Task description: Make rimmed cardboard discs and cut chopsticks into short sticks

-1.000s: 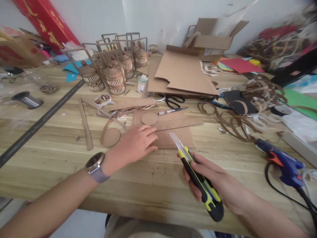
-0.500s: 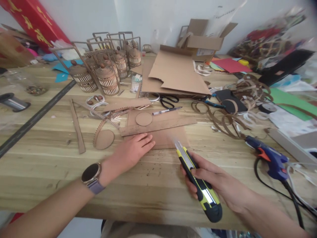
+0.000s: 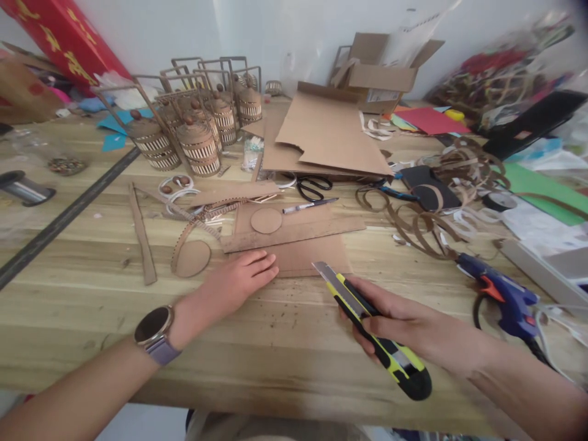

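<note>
My right hand is wrapped round a yellow and black utility knife, its blade out and pointing up and left over the near edge of a cardboard sheet. With fingers stretched out, my left hand lies flat at the left part of that sheet. A long cardboard strip crosses the sheet just beyond my fingertips. Behind the strip are a cardboard disc and a pen. Another round disc rests left of my left hand, beside a curled corrugated strip.
Black-handled scissors lie behind the pen, before stacked cardboard. Several small lantern-like pieces stand at the back left. A blue glue gun and tangled brown strips are on the right. A dark metal bar lies left.
The knife has turned, its blade tip swinging left while its butt end moved right with my right hand. My left hand has slid slightly left.
</note>
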`<state>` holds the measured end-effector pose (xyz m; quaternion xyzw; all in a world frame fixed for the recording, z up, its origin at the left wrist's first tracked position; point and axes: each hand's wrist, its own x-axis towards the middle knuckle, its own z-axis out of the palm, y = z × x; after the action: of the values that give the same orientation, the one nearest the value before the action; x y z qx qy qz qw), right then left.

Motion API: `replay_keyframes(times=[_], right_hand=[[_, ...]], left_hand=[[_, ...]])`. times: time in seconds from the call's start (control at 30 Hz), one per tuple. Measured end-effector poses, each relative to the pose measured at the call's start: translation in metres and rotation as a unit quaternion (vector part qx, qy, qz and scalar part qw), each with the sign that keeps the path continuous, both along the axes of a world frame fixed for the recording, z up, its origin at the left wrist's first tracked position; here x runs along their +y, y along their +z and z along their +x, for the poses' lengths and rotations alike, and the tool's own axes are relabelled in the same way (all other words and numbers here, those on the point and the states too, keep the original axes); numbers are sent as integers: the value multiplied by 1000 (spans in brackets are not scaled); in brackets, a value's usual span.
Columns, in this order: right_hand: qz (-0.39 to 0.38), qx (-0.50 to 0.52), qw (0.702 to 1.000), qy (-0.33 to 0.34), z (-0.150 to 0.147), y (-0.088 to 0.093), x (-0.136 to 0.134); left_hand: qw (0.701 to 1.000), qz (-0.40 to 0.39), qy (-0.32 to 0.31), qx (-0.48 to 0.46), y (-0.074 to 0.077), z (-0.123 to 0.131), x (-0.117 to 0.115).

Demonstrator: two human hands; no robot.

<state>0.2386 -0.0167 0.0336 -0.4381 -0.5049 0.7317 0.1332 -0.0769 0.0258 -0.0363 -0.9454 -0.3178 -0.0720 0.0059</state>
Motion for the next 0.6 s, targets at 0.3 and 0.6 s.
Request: replay_keyframes(times=[0.3, 0.6], right_hand=[[-11, -38, 999, 33, -4, 0, 4], [168, -142, 968, 121, -9, -4, 22]], left_hand=[[1000, -6, -5, -26, 0, -4, 1], [996, -3, -38, -81, 2, -9, 10]])
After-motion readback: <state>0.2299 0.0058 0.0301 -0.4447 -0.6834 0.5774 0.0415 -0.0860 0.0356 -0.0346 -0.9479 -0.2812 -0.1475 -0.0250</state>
